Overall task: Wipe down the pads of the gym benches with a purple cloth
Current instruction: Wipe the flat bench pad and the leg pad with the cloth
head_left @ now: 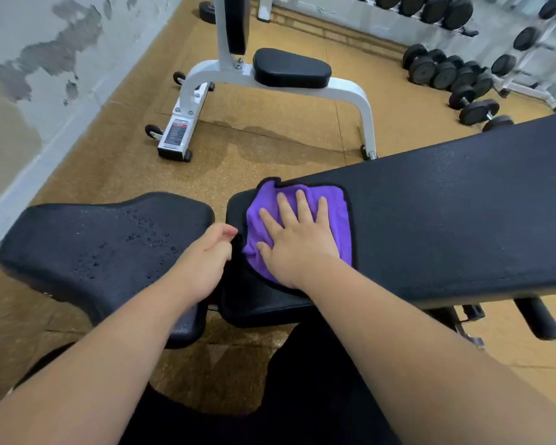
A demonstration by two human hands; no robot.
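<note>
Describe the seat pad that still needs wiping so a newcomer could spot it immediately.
Start at the long black bench pad where the right hand presses the purple cloth. Just left of it, across a narrow gap by the left hand, lies a separate seat pad. Unlike the white-framed bench's small seat, it flares wide and carries water droplets.

purple cloth (302, 200), black pad (446, 220), tan floor (270, 139)

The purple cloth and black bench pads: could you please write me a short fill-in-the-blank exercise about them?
1. The right hand presses flat on the ____ microfibre cloth.
2. The cloth lies on the long black vinyl back pad, at its ____ end in the picture.
3. Water ____ dot the black seat pad.
4. The left hand hovers by the ____ between both pads.

Missing words: purple; left; droplets; gap
</note>
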